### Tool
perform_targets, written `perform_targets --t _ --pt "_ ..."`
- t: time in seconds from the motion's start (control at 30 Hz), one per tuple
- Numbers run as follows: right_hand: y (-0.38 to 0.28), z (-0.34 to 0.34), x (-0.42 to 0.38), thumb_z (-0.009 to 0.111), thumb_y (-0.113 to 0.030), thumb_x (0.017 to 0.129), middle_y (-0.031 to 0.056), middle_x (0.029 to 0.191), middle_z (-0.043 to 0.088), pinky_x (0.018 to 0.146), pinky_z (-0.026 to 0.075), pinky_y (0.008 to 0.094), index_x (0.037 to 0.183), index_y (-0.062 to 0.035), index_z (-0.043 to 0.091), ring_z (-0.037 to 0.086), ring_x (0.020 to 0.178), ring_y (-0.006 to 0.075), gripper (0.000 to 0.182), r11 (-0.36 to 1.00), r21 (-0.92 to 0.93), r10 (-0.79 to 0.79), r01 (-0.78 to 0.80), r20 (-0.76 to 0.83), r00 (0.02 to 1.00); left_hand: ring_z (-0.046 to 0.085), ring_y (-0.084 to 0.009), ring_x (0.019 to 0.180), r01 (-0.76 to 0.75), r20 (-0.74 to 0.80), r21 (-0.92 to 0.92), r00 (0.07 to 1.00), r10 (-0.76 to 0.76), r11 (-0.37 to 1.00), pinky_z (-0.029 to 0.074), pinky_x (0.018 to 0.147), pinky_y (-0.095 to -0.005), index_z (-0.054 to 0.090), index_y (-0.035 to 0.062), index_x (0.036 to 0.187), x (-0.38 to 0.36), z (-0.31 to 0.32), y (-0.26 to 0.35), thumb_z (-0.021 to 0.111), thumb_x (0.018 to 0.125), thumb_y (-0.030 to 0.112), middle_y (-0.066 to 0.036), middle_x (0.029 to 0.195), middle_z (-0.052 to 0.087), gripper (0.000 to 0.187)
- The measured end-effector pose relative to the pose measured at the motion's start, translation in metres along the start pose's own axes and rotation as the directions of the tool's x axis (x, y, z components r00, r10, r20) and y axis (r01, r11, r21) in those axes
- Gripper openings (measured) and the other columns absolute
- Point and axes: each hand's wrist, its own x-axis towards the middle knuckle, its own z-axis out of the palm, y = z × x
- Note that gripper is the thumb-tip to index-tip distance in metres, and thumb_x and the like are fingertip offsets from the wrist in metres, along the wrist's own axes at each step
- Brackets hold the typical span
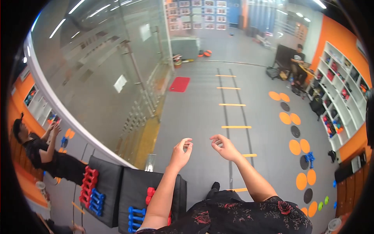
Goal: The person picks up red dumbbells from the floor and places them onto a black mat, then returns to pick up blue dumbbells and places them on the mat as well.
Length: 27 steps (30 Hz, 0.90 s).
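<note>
Gym hall, grey floor, glass wall at left, orange walls with white shelving at right.

Dumbbells: blue pair (pixel 136 218) and red ones (pixel 150 192) on black padded bench (pixel 134 185), below and left of left forearm; partly hidden by that arm. Long axes roughly across the frame. Second set, red stack (pixel 89 183) and blue (pixel 96 201), on neighbouring black bench (pixel 105 171) further left.

Left hand (pixel 182 150): raised mid-air over the floor, fingers curled loosely inward, holding nothing. Nearer of the two hands to the benches; dumbbells lie down and back toward the body from it.

Right hand (pixel 223 146): raised beside the left, apart from it, fingers half curled, holding nothing; well apart from benches.

Beyond hands: agility ladder (pixel 233 104) with yellow rungs running away along the floor. Orange and black floor discs (pixel 295 146) at right, blue dumbbells (pixel 309 157) among them. Red mat (pixel 180 84) by the glass. Person in black (pixel 43 152) at far left; another person (pixel 298 62) seated far back right.
</note>
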Motion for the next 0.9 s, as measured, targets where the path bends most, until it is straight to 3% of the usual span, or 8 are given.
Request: perform_targets --t 0.2,0.27,0.37,0.47,0.67,0.7,0.77,0.9 --pt "0.002 -0.056 -0.066 0.066 -0.014 0.100 0.0039 0.105 0.065 0.083 0.054 0.0351 0.126 -0.0078 0.063 0.064 0.095 0.0164 0.027 0.995 -0.011 0.096 -0.100 -0.188 0.977 0.073 -0.0246 0.101 0.026 0.156 -0.096 0.988 -0.011 0.995 0.057 0.090 -0.0384 0.064 0.0044 0.125 -0.014 0.060 0.035 0.062 0.100 0.013 -0.013 0.111 0.074 0.026" --pt "0.007 -0.073 -0.086 0.067 -0.014 0.100 0.0023 0.105 0.064 0.082 0.053 0.0345 0.126 -0.0084 0.063 0.063 0.094 0.0147 0.027 0.992 0.020 0.129 -0.128 -0.232 0.964 0.073 -0.0247 0.101 -0.027 0.202 -0.099 0.978 0.047 0.995 0.057 0.091 -0.0386 0.064 0.0039 0.125 -0.017 0.080 0.051 0.061 0.100 0.012 -0.013 0.112 0.074 0.026" --pt "0.020 -0.103 -0.113 0.066 -0.015 0.100 0.0019 0.105 0.064 0.084 0.053 0.0339 0.127 -0.0085 0.063 0.063 0.096 0.0143 0.028 0.972 0.218 0.142 -0.091 -0.232 0.962 0.073 -0.0247 0.102 -0.078 0.258 -0.092 0.961 0.100 0.993 0.057 0.091 -0.0388 0.063 0.0035 0.125 -0.018 0.116 0.074 0.060 0.100 0.011 -0.013 0.112 0.074 0.026" --pt "0.037 -0.142 -0.148 0.066 -0.015 0.100 0.0020 0.104 0.063 0.084 0.053 0.0337 0.127 -0.0086 0.063 0.063 0.097 0.0145 0.028 0.979 0.183 0.143 -0.088 -0.312 0.939 0.073 -0.0248 0.102 -0.086 0.308 -0.082 0.945 0.107 0.993 0.056 0.091 -0.0385 0.064 0.0031 0.125 -0.022 0.160 0.112 0.060 0.100 0.011 -0.013 0.111 0.074 0.026" --pt "0.095 -0.265 -0.259 0.067 -0.015 0.099 0.0047 0.106 0.065 0.084 0.055 0.0347 0.125 -0.0079 0.064 0.065 0.096 0.0154 0.027 0.990 0.079 0.141 -0.117 -0.496 0.857 0.074 -0.0226 0.100 -0.114 0.398 -0.195 0.898 0.185 0.974 0.057 0.091 -0.0385 0.064 0.0027 0.125 -0.027 0.318 0.176 0.059 0.101 0.010 -0.012 0.108 0.075 0.025" --pt "0.105 -0.288 -0.285 0.067 -0.015 0.099 0.0047 0.106 0.065 0.084 0.055 0.0347 0.125 -0.0079 0.064 0.065 0.096 0.0154 0.027 0.983 0.117 0.184 -0.142 -0.556 0.811 0.074 -0.0226 0.100 -0.128 0.473 -0.194 0.857 0.207 0.973 0.057 0.091 -0.0385 0.064 0.0027 0.125 -0.030 0.351 0.193 0.059 0.101 0.010 -0.012 0.108 0.075 0.025" --pt "0.126 -0.333 -0.337 0.067 -0.016 0.098 0.0059 0.108 0.066 0.084 0.055 0.0354 0.124 -0.0075 0.064 0.065 0.095 0.0163 0.028 0.991 0.071 0.134 -0.115 -0.636 0.760 0.074 -0.0224 0.101 -0.109 0.478 -0.347 0.834 0.275 0.932 0.058 0.091 -0.0373 0.064 0.0020 0.124 -0.039 0.418 0.228 0.058 0.102 0.009 -0.013 0.107 0.075 0.024" --pt "0.149 -0.404 -0.427 0.066 -0.017 0.098 0.0065 0.108 0.066 0.085 0.055 0.0357 0.124 -0.0073 0.064 0.065 0.094 0.0170 0.028 0.960 0.122 0.254 -0.253 -0.763 0.595 0.074 -0.0228 0.102 -0.154 0.592 -0.403 0.707 0.386 0.902 0.058 0.091 -0.0366 0.064 0.0023 0.125 -0.055 0.530 0.293 0.058 0.102 0.007 -0.013 0.107 0.075 0.024"
